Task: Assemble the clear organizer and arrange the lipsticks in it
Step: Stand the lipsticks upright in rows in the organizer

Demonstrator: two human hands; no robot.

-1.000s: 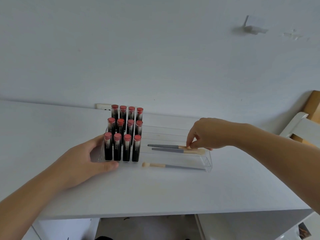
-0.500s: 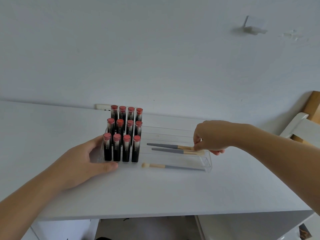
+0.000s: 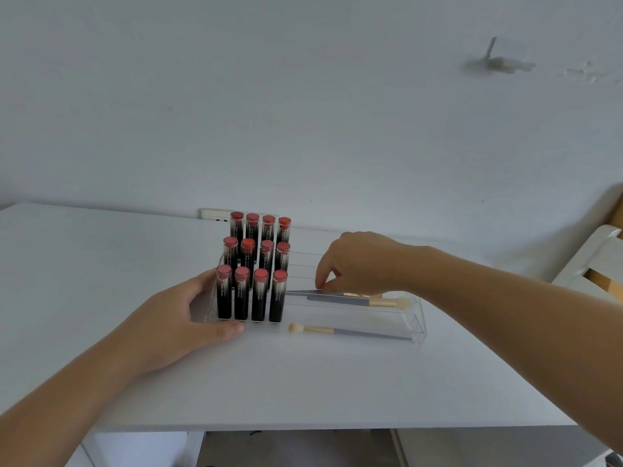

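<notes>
A clear stepped organizer (image 3: 416, 318) stands on the white table (image 3: 303, 382). Several black lipsticks with red caps (image 3: 259, 264) stand upright in three rows at its left end. My left hand (image 3: 178, 321) holds the organizer's left end, thumb along the front. My right hand (image 3: 357, 264) reaches into the middle tier and pinches the grey handle of a makeup brush (image 3: 305, 292). A second brush (image 3: 364, 302) lies just in front of it, bristles to the right. A third brush (image 3: 344, 331) lies in the front tier, bristles to the left.
A white wall rises right behind the table, with a socket plate (image 3: 212, 215) behind the lipsticks. A white and wooden chair (image 3: 596, 261) stands at the right. The table's front edge (image 3: 303, 428) runs just below my forearms.
My right hand has moved left along the middle tier, from the brushes' bristle end to the grey handle of the rear brush. My left hand has stayed on the organizer.
</notes>
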